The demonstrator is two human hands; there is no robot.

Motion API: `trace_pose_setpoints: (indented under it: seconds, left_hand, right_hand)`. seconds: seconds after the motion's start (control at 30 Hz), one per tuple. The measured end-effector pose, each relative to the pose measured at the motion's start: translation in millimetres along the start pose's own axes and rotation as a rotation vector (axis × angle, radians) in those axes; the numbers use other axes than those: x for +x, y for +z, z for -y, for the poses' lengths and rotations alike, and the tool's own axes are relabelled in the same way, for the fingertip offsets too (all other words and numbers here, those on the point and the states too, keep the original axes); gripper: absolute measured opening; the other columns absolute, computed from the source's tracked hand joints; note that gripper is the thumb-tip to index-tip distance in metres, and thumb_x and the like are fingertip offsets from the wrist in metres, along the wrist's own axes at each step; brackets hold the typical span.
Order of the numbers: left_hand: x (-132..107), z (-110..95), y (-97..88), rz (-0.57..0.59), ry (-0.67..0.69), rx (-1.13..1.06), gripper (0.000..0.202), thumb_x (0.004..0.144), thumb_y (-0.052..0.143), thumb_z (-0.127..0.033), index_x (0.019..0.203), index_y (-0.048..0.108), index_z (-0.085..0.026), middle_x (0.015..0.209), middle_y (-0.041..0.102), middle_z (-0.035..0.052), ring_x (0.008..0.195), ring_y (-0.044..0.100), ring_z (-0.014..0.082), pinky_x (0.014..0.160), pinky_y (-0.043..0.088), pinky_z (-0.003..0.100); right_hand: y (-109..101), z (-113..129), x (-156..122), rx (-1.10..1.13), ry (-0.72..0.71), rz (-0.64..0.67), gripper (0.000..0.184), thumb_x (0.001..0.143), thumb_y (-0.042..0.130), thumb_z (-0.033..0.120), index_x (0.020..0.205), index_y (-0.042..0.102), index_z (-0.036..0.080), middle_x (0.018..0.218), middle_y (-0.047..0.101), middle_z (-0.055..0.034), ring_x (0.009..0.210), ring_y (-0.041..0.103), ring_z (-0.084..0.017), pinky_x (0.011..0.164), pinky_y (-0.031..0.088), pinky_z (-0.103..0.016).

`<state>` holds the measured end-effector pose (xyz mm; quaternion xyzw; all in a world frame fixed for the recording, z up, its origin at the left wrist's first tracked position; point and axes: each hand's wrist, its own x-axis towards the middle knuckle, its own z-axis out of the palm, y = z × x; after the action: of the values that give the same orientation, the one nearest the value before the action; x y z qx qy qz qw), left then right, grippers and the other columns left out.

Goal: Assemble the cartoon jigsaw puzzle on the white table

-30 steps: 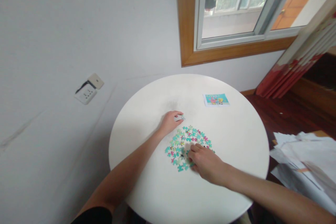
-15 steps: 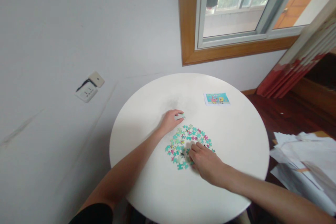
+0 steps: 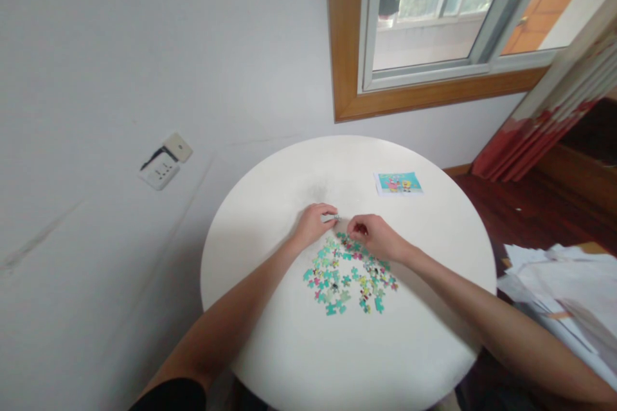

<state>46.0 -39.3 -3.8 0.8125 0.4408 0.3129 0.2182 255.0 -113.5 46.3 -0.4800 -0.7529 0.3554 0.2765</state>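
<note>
A heap of small loose jigsaw pieces (image 3: 348,275), mostly teal with pink and white, lies in the middle of the round white table (image 3: 289,347). My left hand (image 3: 314,224) rests just beyond the heap, its fingers pinched on a small puzzle piece (image 3: 334,218). My right hand (image 3: 373,235) sits at the heap's far edge, close to the left hand, with fingers curled in a pinch; what they hold is too small to name. The two hands' fingertips are a short gap apart.
A small picture card (image 3: 398,182) with cartoon figures lies at the table's far right. A wall socket (image 3: 162,164) is on the white wall at left. A wood-framed window (image 3: 424,19), a red-and-cream curtain (image 3: 540,122) and loose papers (image 3: 563,282) are at right.
My right hand lifted off the near right side of the heap and moved up to its far edge beside the left hand. More pieces show where it lay. The left hand stayed put.
</note>
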Motion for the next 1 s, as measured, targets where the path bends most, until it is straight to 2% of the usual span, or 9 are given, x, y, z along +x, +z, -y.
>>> trace_pose_setpoints:
  seconds: [0.1,0.17,0.27,0.4,0.57,1.0]
  left_hand:
    - [0,2,-0.2,0.007,0.034,-0.005,0.011,0.078,0.075,-0.012,0.079,0.077,-0.022,0.104,0.076,0.0016,0.097,0.068,0.0186,0.094,0.049,0.034]
    - [0,3,-0.4,0.01,0.03,0.006,0.01,0.078,0.076,-0.013,0.078,0.077,-0.023,0.104,0.076,0.0013,0.096,0.068,0.0188,0.094,0.048,0.035]
    - [0,4,-0.7,0.017,0.026,0.014,0.011,0.077,0.076,-0.013,0.078,0.077,-0.024,0.104,0.076,0.0013,0.096,0.068,0.0188,0.095,0.048,0.036]
    - [1,4,-1.1,0.024,0.024,0.007,0.012,0.077,0.076,-0.013,0.079,0.078,-0.024,0.104,0.076,0.0015,0.097,0.068,0.0186,0.096,0.048,0.036]
    - [0,4,-1.1,0.016,0.021,0.008,0.012,0.077,0.077,-0.013,0.078,0.078,-0.025,0.104,0.075,0.0013,0.097,0.067,0.0186,0.095,0.049,0.035]
    - [-1,2,-1.7,0.024,0.021,0.004,0.011,0.078,0.076,-0.014,0.08,0.078,-0.024,0.104,0.076,0.0007,0.096,0.068,0.0184,0.095,0.049,0.035]
  right_hand:
    - [-7,-30,44,0.039,0.019,-0.106,0.009,0.077,0.057,0.008,0.074,0.065,0.013,0.067,0.064,-0.0016,0.062,0.052,-0.012,0.062,0.037,-0.023]
    - [-5,-46,66,0.032,0.008,-0.111,0.01,0.074,0.057,0.008,0.072,0.065,0.013,0.066,0.064,-0.0018,0.062,0.052,-0.012,0.062,0.038,-0.023]
    - [4,-58,84,0.003,-0.011,-0.075,0.011,0.073,0.057,0.008,0.071,0.066,0.013,0.063,0.063,-0.0008,0.061,0.051,-0.012,0.061,0.037,-0.022]
    - [12,-61,91,-0.027,-0.034,-0.042,0.011,0.076,0.058,0.012,0.072,0.068,0.013,0.062,0.061,-0.0001,0.06,0.049,-0.011,0.059,0.035,-0.022]
    - [11,-63,91,-0.053,-0.046,0.011,0.013,0.078,0.057,0.012,0.071,0.068,0.013,0.061,0.059,0.0013,0.059,0.046,-0.01,0.058,0.033,-0.021]
    - [13,-59,92,-0.204,-0.024,-0.045,0.013,0.08,0.061,0.011,0.083,0.073,0.017,0.075,0.07,-0.0031,0.068,0.057,-0.014,0.066,0.038,-0.022]
